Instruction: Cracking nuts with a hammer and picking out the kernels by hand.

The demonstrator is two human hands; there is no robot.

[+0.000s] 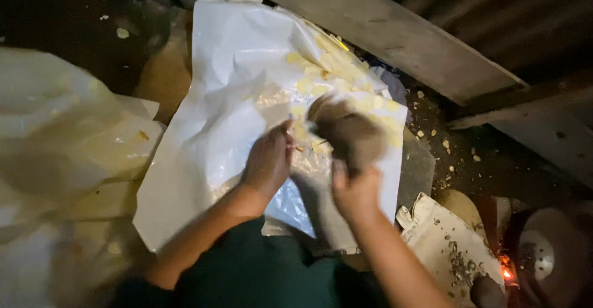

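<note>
Gripping a brown, rounded tuber-like object [349, 136], the right hand [355, 190] is closing its fingers around the lower end of it; motion blur is hiding the exact finger placement. The left hand [267, 163] is curling its fingers tight around something small and pale, possibly a blade or peeler, though the view is not showing it clearly enough to name. Both hands are working just above the middle of the white plastic sheet [216, 98], which is serving as the landmark for this record.

On the sheet's upper right portion, a heap of pale yellow slices [336, 73] is lying, touching the sheet and close beyond the brown object. Left of the sheet, crumpled translucent plastic bags [68, 129] are sitting. Beyond the sheet's far right edge, a grey wooden beam [383, 30] is running diagonally. Right of the sheet, loose pale chips [445, 144] are scattering over dark ground. At the sheet's lower right corner, a soiled cloth sack [448, 243] is resting, with a small glow of embers [506, 275] just past it.

Judging by appearance, the brown object is looking firm, moderately heavy and rough-skinned, likely becoming slippery where cut; holding it round the uncut end is appearing soundest. The slices are looking thin, light and breakable.
</note>
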